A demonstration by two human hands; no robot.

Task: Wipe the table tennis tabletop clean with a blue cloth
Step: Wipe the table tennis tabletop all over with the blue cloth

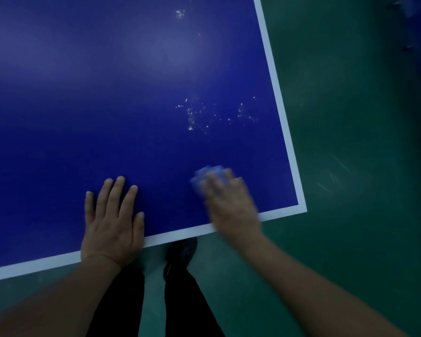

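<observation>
Head view: left hand (112, 222) flat on tabletop (83, 105), blurred right hand (231, 205) over blue cloth (206, 175), grip unclear.

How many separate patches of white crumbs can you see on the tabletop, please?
2: a small patch near the far edge, and a larger scatter beyond the right hand. Faint specks may escape notice.

Two hands (112, 222) (231, 205), one blue cloth (204, 175), one tabletop (83, 93), two crumb patches (204, 115).
</observation>
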